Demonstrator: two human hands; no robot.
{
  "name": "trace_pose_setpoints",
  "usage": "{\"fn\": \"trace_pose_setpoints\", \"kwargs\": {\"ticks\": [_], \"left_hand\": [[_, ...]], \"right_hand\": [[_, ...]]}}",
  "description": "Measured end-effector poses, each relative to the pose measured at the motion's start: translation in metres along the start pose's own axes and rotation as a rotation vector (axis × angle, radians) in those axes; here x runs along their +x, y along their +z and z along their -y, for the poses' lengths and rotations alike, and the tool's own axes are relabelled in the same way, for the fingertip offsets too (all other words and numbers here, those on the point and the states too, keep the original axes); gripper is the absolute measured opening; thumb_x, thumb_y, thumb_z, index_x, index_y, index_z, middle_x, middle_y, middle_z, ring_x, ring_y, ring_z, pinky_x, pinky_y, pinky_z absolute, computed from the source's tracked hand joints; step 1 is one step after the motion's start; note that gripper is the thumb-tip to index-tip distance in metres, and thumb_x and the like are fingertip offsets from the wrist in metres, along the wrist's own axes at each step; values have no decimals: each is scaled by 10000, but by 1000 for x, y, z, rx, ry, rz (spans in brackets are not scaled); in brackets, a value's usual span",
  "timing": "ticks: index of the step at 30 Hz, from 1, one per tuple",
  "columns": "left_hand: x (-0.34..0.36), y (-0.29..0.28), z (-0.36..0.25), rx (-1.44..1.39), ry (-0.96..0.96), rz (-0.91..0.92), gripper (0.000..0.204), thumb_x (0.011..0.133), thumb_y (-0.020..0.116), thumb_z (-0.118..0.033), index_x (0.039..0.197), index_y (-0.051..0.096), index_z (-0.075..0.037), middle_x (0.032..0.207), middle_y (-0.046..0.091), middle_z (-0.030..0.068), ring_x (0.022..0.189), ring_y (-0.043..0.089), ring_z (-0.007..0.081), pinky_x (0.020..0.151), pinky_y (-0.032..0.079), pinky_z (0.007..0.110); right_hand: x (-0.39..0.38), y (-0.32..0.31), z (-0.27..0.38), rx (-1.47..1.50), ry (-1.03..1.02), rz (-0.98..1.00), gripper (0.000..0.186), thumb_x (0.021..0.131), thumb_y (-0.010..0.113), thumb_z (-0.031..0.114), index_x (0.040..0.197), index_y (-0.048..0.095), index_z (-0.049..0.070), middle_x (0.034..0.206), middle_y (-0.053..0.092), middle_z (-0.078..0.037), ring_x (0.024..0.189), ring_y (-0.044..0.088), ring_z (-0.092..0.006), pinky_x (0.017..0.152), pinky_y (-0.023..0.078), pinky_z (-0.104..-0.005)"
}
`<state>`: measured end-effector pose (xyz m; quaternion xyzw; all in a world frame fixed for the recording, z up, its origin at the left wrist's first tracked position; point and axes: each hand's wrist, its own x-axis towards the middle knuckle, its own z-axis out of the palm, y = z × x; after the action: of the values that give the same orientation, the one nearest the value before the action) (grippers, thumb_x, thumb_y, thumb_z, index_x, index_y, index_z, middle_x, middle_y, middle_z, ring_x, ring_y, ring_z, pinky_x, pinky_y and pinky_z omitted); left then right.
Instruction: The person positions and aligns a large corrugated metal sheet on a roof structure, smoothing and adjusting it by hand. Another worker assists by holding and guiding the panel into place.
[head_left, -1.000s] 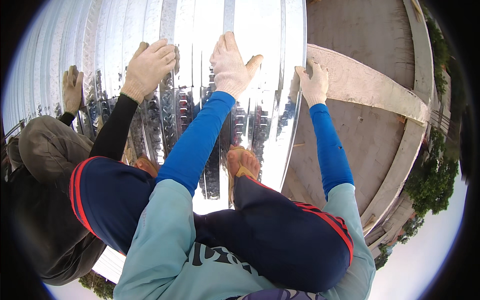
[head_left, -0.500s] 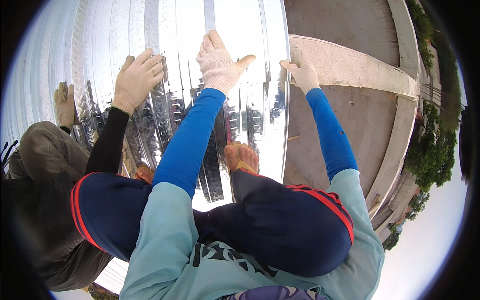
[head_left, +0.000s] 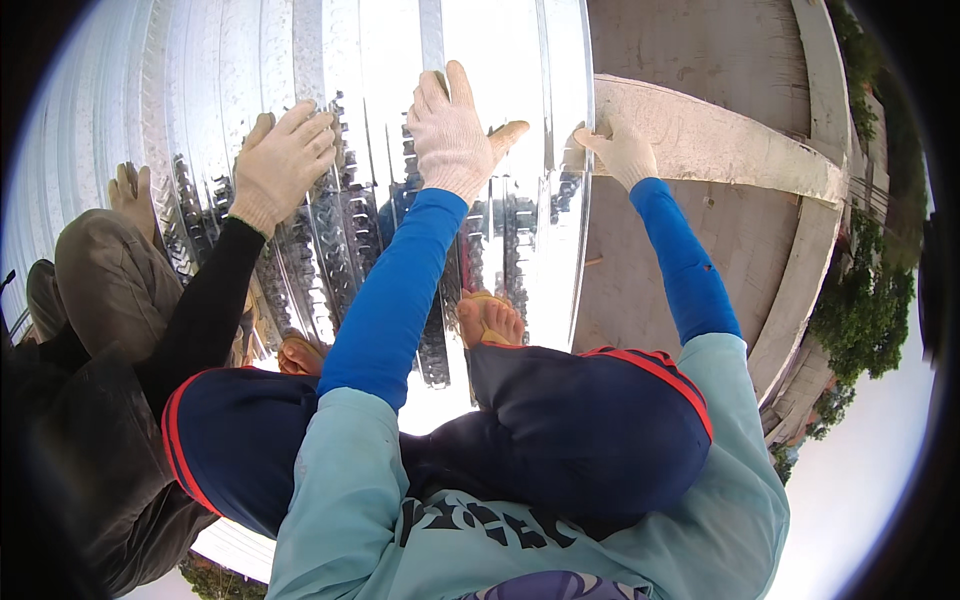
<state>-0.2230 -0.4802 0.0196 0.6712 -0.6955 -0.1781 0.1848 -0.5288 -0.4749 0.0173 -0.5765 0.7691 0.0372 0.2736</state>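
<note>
A shiny ribbed metal sheet (head_left: 380, 60) spreads out in front of me. My left hand (head_left: 460, 135), in a pale knit glove, lies flat on it with the fingers stretched and the thumb out to the right. At the sheet's right edge is my gloved right hand (head_left: 622, 150). Its thumb rests on top of that edge and its fingers drop over the outer side, partly hidden. On the left, a co-worker's gloved hand (head_left: 285, 165) also presses on the sheet, and the other one (head_left: 130, 198) touches it farther left.
Past the sheet's right edge, a concrete beam (head_left: 720, 135) and a grey surface (head_left: 690, 260) lie lower down. Trees (head_left: 865, 310) stand far right. My sandalled foot (head_left: 490, 318) is on the sheet between my arms. The co-worker's bent knee (head_left: 115, 255) is close by on the left.
The whole view has shifted slightly, so sheet and hands appear a little farther right. Both my hands keep their places on the sheet. The co-worker's knee appears slightly higher.
</note>
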Motion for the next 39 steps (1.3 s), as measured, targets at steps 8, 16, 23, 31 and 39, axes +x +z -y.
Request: {"fn": "trace_pose_setpoints", "kwargs": {"ticks": [8,16,23,31,39], "left_hand": [[8,-12,-19,79,-108,152,1320,827,844,-836,1729,386,12,1607,430,411,1516,475,526,1216,439,643],[3,-12,-37,249,-99,114,1344,809,865,-818,1756,333,-27,1696,385,445,1454,584,603,1118,589,639],[-5,-5,-34,257,-77,101,1262,869,860,-739,1755,318,-22,1690,360,462,1449,572,617,1154,559,645],[7,-1,-33,459,448,48,746,1038,709,-607,1634,549,-190,1616,443,294,1445,481,544,1116,421,792],[35,3,-77,550,852,293,524,1088,643,-467,1574,645,-271,1662,545,165,1518,452,437,1150,320,786]], "right_hand": [[-25,-9,20,221,305,124,824,944,789,714,1246,805,-53,1093,835,-234,1089,805,-335,960,614,-432],[-115,111,23,451,258,-476,349,1030,707,313,1195,764,11,1052,798,-238,997,782,-441,867,598,-531],[-115,110,51,367,437,-494,293,1067,670,292,1111,701,4,1012,772,-249,1011,786,-427,879,625,-529],[-118,104,52,429,438,-531,397,1098,642,381,1105,721,-7,987,783,-253,956,788,-452,869,624,-536],[-115,72,51,654,520,-415,686,1131,551,631,1104,824,2,1001,805,-260,1038,790,-450,920,594,-507]]}}
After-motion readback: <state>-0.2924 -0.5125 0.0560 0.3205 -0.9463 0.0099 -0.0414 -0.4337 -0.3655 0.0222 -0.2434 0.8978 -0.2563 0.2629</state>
